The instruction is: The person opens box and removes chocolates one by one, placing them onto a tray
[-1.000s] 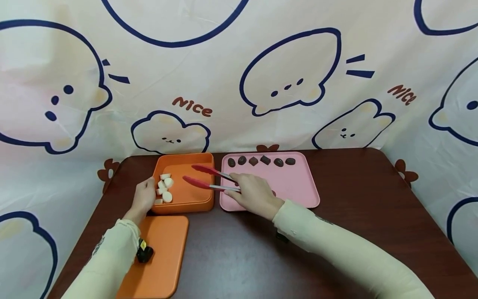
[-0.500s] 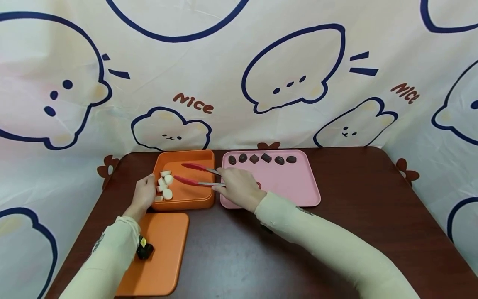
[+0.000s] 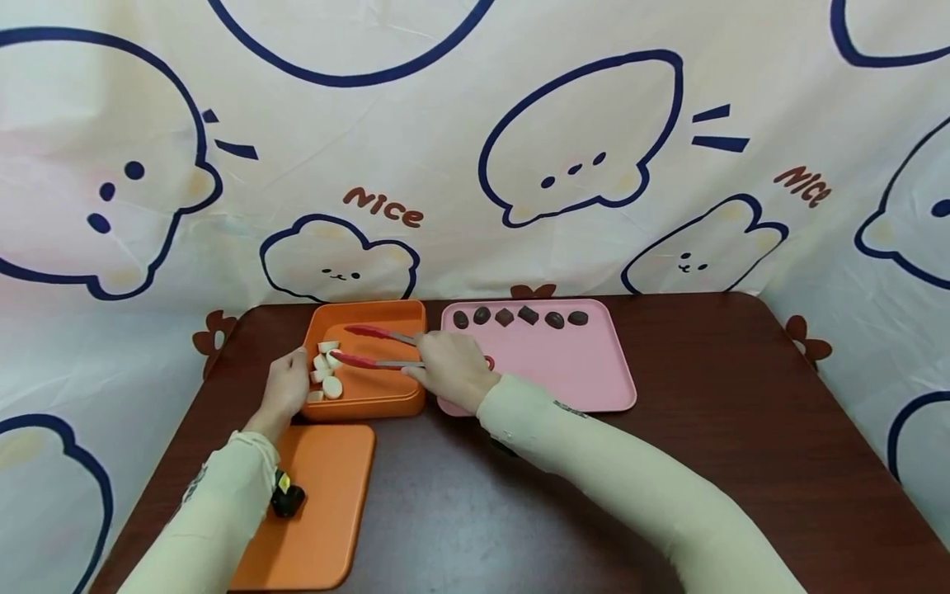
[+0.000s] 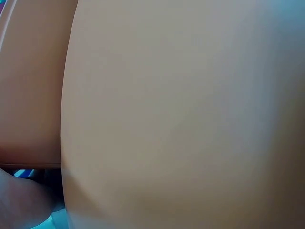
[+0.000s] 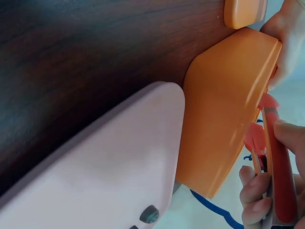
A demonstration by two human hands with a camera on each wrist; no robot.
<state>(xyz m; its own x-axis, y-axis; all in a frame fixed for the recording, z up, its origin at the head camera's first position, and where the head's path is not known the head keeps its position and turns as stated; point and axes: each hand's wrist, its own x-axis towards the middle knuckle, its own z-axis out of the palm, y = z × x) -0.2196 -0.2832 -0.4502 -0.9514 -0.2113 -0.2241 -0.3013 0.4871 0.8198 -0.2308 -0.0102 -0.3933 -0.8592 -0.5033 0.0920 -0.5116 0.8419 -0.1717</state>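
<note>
My right hand (image 3: 454, 369) grips a pair of tongs (image 3: 386, 364) with red tips and metal arms. Spread apart, the tips hang over the orange box (image 3: 393, 404), the nearer one over several small white pieces (image 3: 332, 387) gathered along its left side. Nothing shows between the tips. At the box's left wall, my left hand (image 3: 288, 386) holds the rim. The right wrist view shows fingers and thumb around the tongs (image 5: 281, 176) beside the box's outer wall (image 5: 224, 95). In the left wrist view an orange surface (image 4: 167, 95) fills most of the frame.
To the right of the box lies a pink tray (image 3: 564, 371). Several dark chocolates (image 3: 505, 317) stand in a row along its far edge. An orange lid (image 3: 326, 511) lies flat on the dark wooden table (image 3: 460, 511), under my left forearm. A printed cloth hangs behind.
My right hand has moved left with the tongs, from over the pink tray toward the white pieces in the box. My left hand has stayed at the box's rim.
</note>
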